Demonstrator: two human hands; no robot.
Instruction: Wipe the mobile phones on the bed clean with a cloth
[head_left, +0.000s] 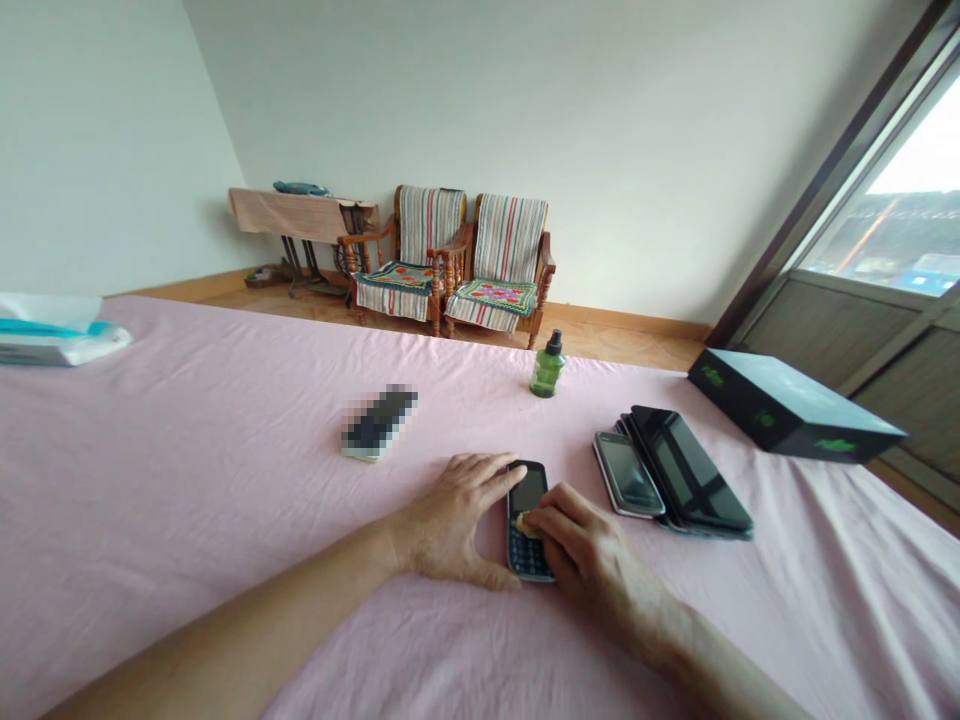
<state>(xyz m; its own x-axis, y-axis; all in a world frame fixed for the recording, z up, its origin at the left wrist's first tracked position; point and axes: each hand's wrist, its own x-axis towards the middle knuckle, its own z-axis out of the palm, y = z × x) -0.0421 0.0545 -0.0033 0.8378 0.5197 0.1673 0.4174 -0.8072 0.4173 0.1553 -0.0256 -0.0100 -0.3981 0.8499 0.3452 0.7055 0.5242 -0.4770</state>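
Note:
A dark keypad mobile phone [529, 488] lies face up on the pink cloth, its small screen away from me and its keys nearer. My left hand [457, 520] steadies it from the left, with fingertips at the upper edge and the thumb at the lower end. Pinched in my right hand [596, 555] is a small yellowish wiping cloth [523, 524], pressed on the upper keys; most of it is hidden under the fingers. To the right lie a silver-edged phone [634, 473] and a stack topped by a black tablet [694, 470].
Beyond my hands stands a green spray bottle [547, 368]. A pixelated phone-like object [379, 422] lies farther left. At the right edge sits a black box [787, 405], and at the far left a tissue pack [60, 335]. Two wooden chairs [491, 255] stand beyond the pink-covered surface [225, 440].

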